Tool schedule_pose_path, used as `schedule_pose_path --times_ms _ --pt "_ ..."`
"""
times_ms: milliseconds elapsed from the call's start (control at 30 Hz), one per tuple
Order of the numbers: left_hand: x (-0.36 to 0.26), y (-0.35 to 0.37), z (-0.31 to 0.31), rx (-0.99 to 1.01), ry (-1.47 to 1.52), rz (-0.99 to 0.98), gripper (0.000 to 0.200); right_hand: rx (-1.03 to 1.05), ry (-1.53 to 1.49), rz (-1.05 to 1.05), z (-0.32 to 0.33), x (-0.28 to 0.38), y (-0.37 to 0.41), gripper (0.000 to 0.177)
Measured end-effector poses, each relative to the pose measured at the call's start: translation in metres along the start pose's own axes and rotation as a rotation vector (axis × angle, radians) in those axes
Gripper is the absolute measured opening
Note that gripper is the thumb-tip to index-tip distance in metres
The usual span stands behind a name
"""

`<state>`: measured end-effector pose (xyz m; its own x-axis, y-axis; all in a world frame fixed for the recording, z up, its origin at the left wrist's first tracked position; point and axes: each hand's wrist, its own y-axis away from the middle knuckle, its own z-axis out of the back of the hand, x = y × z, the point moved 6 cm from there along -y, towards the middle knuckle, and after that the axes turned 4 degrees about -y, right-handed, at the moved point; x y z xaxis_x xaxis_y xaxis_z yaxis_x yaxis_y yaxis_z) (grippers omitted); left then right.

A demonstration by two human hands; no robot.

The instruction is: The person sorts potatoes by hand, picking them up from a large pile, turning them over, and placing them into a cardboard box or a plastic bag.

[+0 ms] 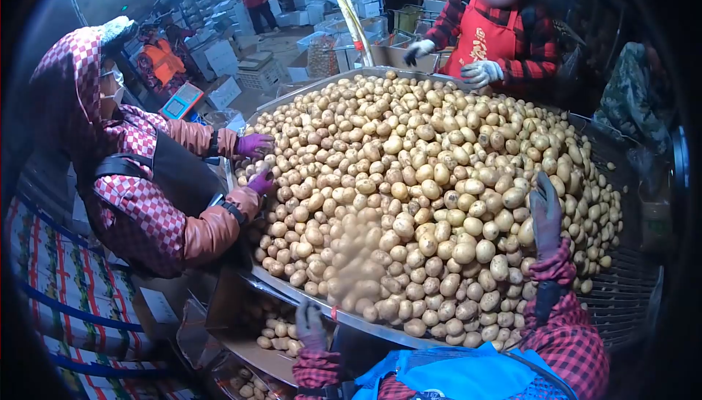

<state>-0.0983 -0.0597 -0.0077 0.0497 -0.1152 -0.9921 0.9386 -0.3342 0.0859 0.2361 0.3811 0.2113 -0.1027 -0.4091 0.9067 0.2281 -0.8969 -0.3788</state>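
At the near bench [292, 294] edge, the left hand [311, 327] hangs open above a box [223, 305] holding few potatoes; the right hand [546, 213] rests open on the potato heap [409, 202], seemingly mostly unsorted.

- potatoes [424, 202]: pale tan-yellow, a few kinda brownish
- left hand [311, 327] and right hand [546, 213]: grey gloves, with red-black plaid sleeves [570, 334]
- side co-worker's jacket [139, 210]: pink-white checks, plus purple gloves [254, 144]
- far co-worker's apron [482, 38]: bright red, white gloves [481, 72]
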Motion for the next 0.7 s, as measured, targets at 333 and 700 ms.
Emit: schedule_pose_path --times_ms 333,700 --pt "-0.055 0.006 -0.073 -0.025 -0.637 -0.624 0.034 0.463 1.021 -0.004 -0.055 -0.034 0.004 0.11" --pt "-0.059 0.007 -0.087 -0.112 -0.687 -0.522 0.037 1.186 0.895 -0.141 -0.209 -0.084 -0.074 0.097"
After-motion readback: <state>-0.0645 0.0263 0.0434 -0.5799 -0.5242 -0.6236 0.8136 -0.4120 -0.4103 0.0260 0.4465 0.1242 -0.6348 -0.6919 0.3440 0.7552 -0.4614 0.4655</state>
